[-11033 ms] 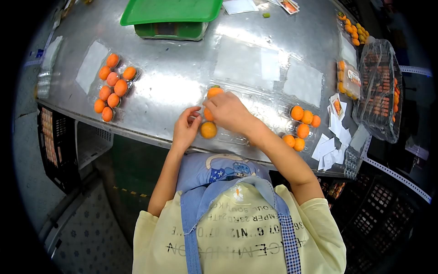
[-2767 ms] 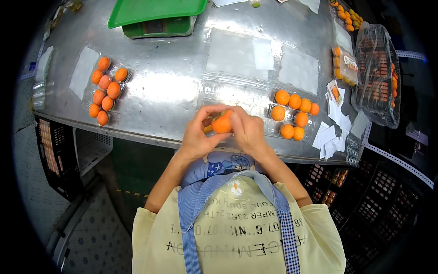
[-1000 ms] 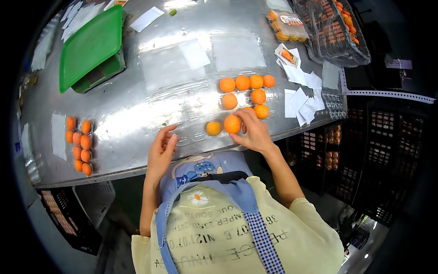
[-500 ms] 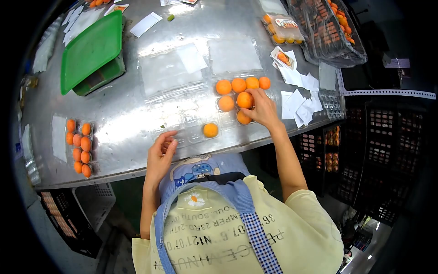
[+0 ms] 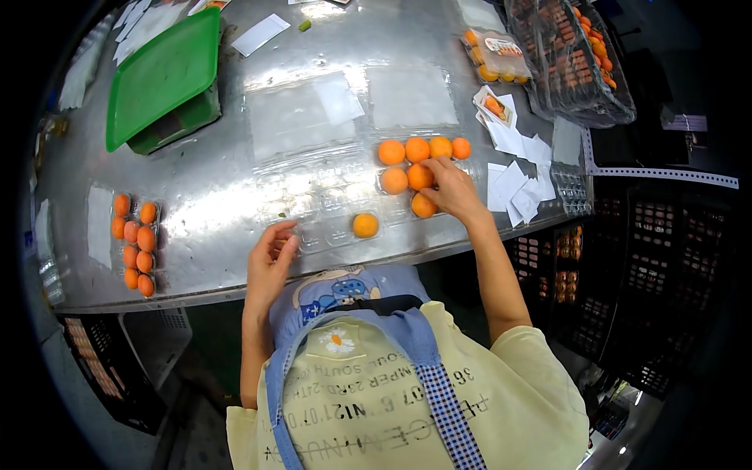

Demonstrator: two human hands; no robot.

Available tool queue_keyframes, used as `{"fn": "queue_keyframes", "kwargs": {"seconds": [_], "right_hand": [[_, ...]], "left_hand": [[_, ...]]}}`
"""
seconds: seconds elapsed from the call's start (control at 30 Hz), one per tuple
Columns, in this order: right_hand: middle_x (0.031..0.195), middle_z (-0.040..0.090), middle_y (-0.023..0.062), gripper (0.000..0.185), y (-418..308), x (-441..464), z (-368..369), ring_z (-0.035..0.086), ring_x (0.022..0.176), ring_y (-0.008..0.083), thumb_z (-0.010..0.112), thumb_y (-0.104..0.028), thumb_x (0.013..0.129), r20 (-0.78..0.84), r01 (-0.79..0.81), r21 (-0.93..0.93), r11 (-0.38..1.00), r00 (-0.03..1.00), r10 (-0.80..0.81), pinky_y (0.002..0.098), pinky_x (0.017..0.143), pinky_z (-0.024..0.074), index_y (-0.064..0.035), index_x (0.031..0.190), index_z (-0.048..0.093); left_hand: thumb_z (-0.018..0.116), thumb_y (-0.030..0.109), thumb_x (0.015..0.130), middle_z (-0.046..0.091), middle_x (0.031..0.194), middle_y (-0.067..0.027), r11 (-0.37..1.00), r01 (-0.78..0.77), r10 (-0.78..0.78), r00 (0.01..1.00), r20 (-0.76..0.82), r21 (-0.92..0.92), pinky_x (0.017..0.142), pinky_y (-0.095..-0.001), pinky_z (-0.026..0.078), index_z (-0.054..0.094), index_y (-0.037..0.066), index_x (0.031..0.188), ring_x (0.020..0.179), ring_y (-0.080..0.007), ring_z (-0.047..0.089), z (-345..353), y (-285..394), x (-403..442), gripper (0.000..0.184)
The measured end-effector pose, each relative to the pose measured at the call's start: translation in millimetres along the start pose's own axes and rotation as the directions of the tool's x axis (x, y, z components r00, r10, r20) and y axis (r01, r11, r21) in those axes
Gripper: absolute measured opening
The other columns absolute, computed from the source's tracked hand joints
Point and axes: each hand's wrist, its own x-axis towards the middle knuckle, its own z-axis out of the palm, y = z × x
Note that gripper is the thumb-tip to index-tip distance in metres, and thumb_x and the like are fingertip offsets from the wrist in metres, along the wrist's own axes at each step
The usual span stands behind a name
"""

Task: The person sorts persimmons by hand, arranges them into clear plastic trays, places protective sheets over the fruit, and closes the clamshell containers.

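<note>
My right hand [image 5: 456, 192] has its thumb and fingers around a round orange fruit [image 5: 420, 176], in the second row of a clear plastic clamshell. Beside it on the left is another orange fruit [image 5: 394, 181]; several more form the row behind, and one sits in front, partly under my thumb. My left hand [image 5: 272, 254] hovers at the near edge of the table with loosely curled fingers apart and nothing in them. Between my hands, a single orange fruit [image 5: 365, 225] rests in a second clear clamshell [image 5: 329, 190], its lid folded back with a white slip on it.
On the left, a filled clear tray of fruit [image 5: 145, 239] lies near a green tray [image 5: 168, 78] on a box. White cards [image 5: 517, 192] and a closed fruit pack [image 5: 501, 56] lie to the right. A plastic-lined fruit crate [image 5: 564, 59] stands at the back right.
The fruit in my right hand has come down level with its neighbours and slightly left. My left hand has drifted left, away from the clamshell. The whole view has shifted slightly.
</note>
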Motion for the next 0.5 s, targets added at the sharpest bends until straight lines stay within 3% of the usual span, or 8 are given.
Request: {"fn": "queue_keyframes", "kwargs": {"seconds": [0.13,0.23,0.33,0.37,0.43,0.5], "right_hand": [[0.103,0.058,0.0111,0.037,6.8,1.4,6.6,0.058,0.097,0.031,0.071,-0.019,0.072,-0.02,-0.054,0.124,0.991,0.998,0.056,0.0408,0.08,0.0484,-0.0087,0.105,0.059],[0.095,0.058,0.0085,0.035,4.9,1.6,11.1,0.06,0.076,0.0211,0.072,-0.017,0.074,-0.098,-0.027,0.078,0.997,0.995,0.035,0.0326,0.071,0.0494,-0.0047,0.105,0.06],[0.102,0.059,0.0113,0.032,2.0,2.3,19.3,0.059,0.091,0.0314,0.07,-0.017,0.074,-0.117,-0.031,0.137,0.99,0.992,0.047,0.0399,0.078,0.0482,-0.0067,0.103,0.06],[0.1,0.059,0.0117,0.032,-1.5,1.3,20.7,0.059,0.089,0.0321,0.07,-0.016,0.075,-0.128,-0.04,0.15,0.988,0.99,0.059,0.0401,0.076,0.0483,-0.0065,0.103,0.06],[0.095,0.06,0.0124,0.03,-14.2,-2.9,16.7,0.06,0.085,0.0335,0.069,-0.014,0.075,-0.155,-0.056,0.175,0.983,0.984,0.083,0.0405,0.074,0.0487,-0.0062,0.103,0.06],[0.089,0.062,0.0111,0.026,-27.7,-9.0,22.9,0.062,0.071,0.0268,0.067,-0.011,0.078,-0.183,-0.005,0.252,0.968,0.982,0.053,0.0365,0.066,0.0502,-0.0031,0.102,0.06]], "left_hand": [[0.058,0.013,0.09,0.055,0.088,0.0007,1.0,-0.001,0.0,1.0,-0.028,-0.006,0.063,-0.0194,0.042,0.06,0.007,0.115,0.073,-0.0062,0.05,-7.1,-3.7,3.0,0.026],[0.058,0.013,0.09,0.054,0.088,0.001,1.0,0.011,-0.011,0.999,-0.04,-0.007,0.063,-0.0192,0.041,0.06,0.008,0.115,0.073,-0.0058,0.049,-9.4,-3.4,3.8,0.025],[0.058,0.012,0.09,0.055,0.089,0.0009,1.0,0.006,-0.005,0.998,-0.06,0.024,0.063,-0.0194,0.041,0.06,0.008,0.114,0.074,-0.0058,0.049,-12.5,-4.8,5.8,0.025],[0.058,0.012,0.09,0.055,0.089,0.0008,0.999,0.002,0.001,0.997,-0.073,0.041,0.063,-0.0196,0.042,0.061,0.007,0.114,0.074,-0.0059,0.049,-14.6,-6.7,6.6,0.024],[0.059,0.012,0.089,0.056,0.09,-0.0001,0.992,-0.031,0.051,0.984,-0.169,0.121,0.065,-0.0208,0.043,0.061,0.007,0.114,0.076,-0.0071,0.051,-20.6,-14.1,11.6,0.025],[0.06,0.013,0.088,0.06,0.094,-0.0031,0.98,-0.073,0.127,0.947,-0.294,0.185,0.069,-0.0243,0.046,0.06,0.006,0.115,0.08,-0.0108,0.055,-28.5,-34.4,21.4,0.027]]}}
